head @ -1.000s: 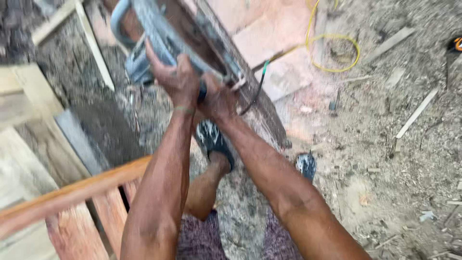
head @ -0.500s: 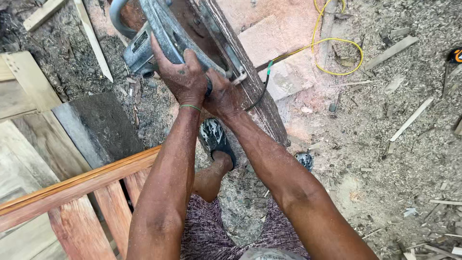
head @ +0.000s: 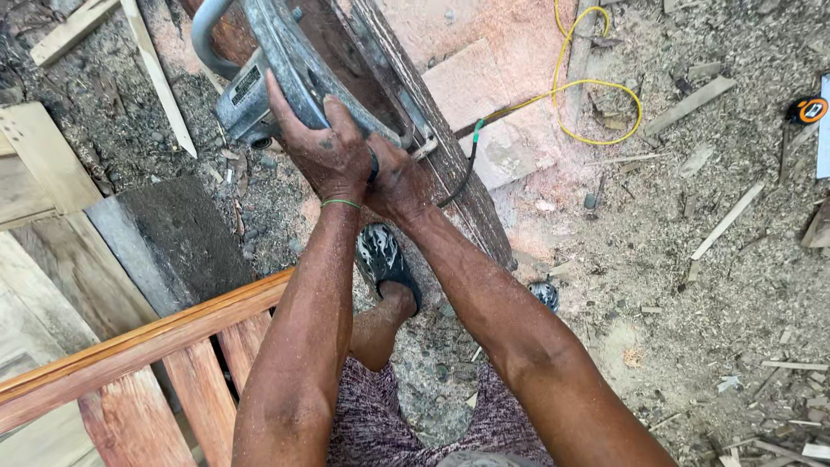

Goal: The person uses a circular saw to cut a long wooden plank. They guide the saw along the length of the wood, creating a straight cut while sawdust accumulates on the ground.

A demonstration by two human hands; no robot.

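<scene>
Grey metal power saw (head: 285, 69) sits on the dark plank's (head: 432, 147) edge. Left hand (head: 324, 143) is clamped over its housing, right hand (head: 398, 182) closed around the rear grip, steadying it. Yellow cord (head: 596, 86) trails clear across sawdust.

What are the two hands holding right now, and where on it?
Both grip a grey power saw at its rear: the left hand over the top of the body, the right hand low by the black cord.
</scene>
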